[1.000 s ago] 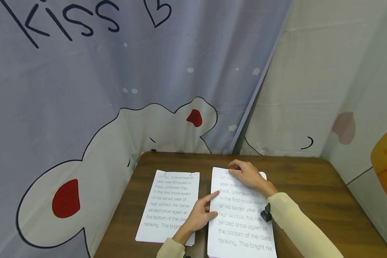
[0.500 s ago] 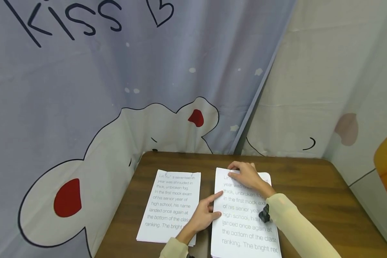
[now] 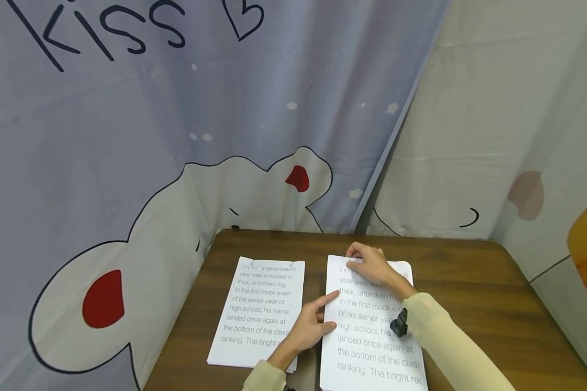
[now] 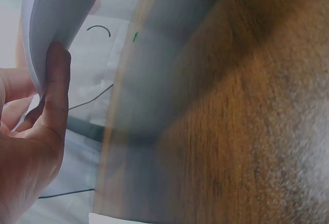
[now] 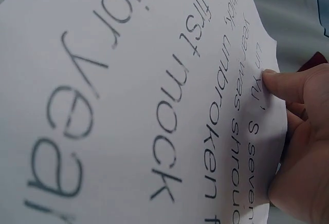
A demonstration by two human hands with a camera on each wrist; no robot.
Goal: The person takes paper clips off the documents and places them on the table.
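A stack of printed paper sheets [image 3: 367,336] stands slightly raised from the table, large grey text facing me. My left hand [image 3: 307,326] grips its left edge. In the left wrist view, the left hand's fingers [image 4: 57,75] lie along the back of the sheets, with other fingers on the opposite side. My right hand [image 3: 374,265] pinches the top edge near the upper left corner. The right wrist view shows its thumb [image 5: 277,81] on the printed face and the other fingers behind. A thin clip may sit by that thumb; it is too small to tell.
A second stack of printed sheets [image 3: 254,315] lies flat on the brown wooden table [image 3: 474,304], left of my left hand, with two small clips along its top edge. A patterned curtain [image 3: 254,98] hangs behind the table.
The stack has shifted slightly right under my hands, and the head view has moved a little too. Both hands keep their hold. Over the last half second almost nothing differs.
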